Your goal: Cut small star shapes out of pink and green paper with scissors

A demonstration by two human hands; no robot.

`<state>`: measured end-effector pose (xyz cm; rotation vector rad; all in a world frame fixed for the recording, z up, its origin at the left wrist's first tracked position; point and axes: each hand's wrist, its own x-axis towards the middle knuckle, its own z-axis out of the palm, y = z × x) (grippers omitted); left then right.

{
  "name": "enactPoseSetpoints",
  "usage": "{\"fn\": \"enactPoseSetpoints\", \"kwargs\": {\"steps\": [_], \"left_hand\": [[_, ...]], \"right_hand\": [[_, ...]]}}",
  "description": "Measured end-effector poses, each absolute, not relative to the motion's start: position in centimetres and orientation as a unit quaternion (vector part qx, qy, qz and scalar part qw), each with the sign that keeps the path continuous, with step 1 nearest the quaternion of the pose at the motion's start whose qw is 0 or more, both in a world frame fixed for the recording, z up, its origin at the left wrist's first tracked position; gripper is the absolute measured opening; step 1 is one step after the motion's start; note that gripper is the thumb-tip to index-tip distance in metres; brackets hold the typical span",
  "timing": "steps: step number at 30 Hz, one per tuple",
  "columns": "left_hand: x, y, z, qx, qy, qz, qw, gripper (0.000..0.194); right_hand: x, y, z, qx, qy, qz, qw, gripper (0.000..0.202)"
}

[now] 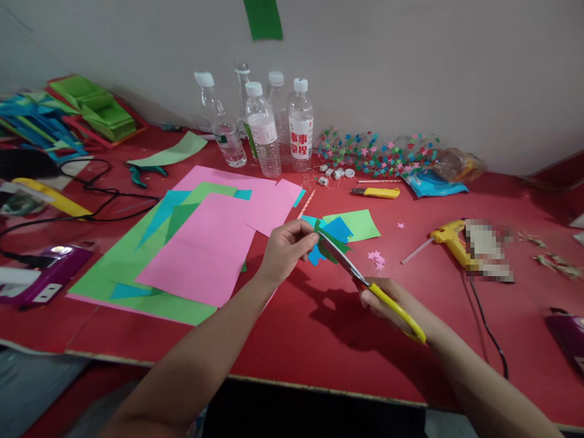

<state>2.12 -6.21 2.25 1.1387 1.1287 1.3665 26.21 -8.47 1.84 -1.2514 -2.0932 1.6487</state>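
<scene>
Between the thumb and fingers of my left hand (287, 249) is a small piece of green paper (318, 226). My right hand (387, 301) grips a pair of scissors with yellow handles (396, 305); their blades point up and left, with the tips at the green paper. Blue paper scraps (340, 228) and a light green sheet (360, 225) lie on the table just beyond the blades. A few small pink paper stars (376, 260) sit to the right of the scissors.
Pink sheets (201, 249) and green ones lie at left. Several plastic bottles (263, 137) stand by the wall, beside a heap of star strings (378, 152). A yellow cutter (382, 193) and a yellow glue gun (449, 237) with a cord are at right. The red table's front edge (328, 394) is close.
</scene>
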Motion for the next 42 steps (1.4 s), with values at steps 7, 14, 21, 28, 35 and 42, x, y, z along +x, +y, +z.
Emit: {"fn": "enactPoseSetpoints", "kwargs": {"steps": [7,14,21,28,35,42], "left_hand": [[2.3,-6.2,2.2,0.468,0.467,0.565,0.494,0.014],[2.3,-6.2,2.0,0.465,0.456,0.571,0.499,0.016],[2.8,-6.5,1.7,0.453,0.455,0.584,0.496,0.017],[3.5,-6.8,1.4,0.438,0.462,0.6,0.485,0.018],[4.0,-7.0,0.5,0.432,0.444,0.607,0.498,0.017],[3.4,-6.5,0.7,0.417,0.441,0.593,0.528,0.014]], "right_hand": [[26.0,-8.7,2.2,-0.43,-0.698,0.563,0.103,0.053],[25.9,-8.7,1.9,-0.428,-0.693,0.571,0.102,0.056],[25.8,-8.7,1.8,-0.423,-0.694,0.573,0.108,0.055],[25.5,-9.2,1.2,-0.43,-0.677,0.585,0.122,0.055],[24.8,-10.1,0.5,-0.462,-0.627,0.609,0.151,0.056],[25.1,-9.4,1.4,-0.449,-0.676,0.568,0.14,0.055]]}}
